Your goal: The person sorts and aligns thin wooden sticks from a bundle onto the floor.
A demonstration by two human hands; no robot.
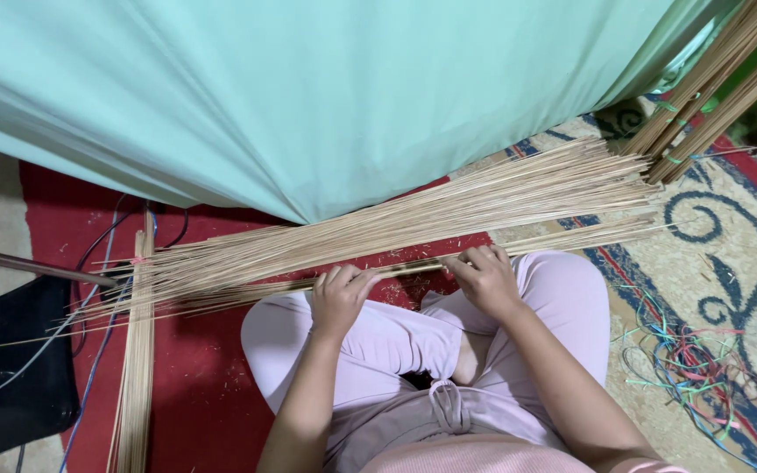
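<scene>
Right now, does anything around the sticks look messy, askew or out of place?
Yes. A tangle of loose coloured strings lies strewn on the patterned carpet beside the right knee. The thin sticks fan out unevenly, with stray ends poking left. Both the left hand and right hand grip one small bunch.

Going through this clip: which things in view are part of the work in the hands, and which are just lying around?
In the work:
- left hand and right hand, both gripping a thin bundle of sticks
- loose pile of thin sticks fanned out just beyond it

Lying about:
- tied stick bundles, top right
- flat stick bundle on the red mat
- tangle of coloured ties
- green cloth
- cables
</scene>
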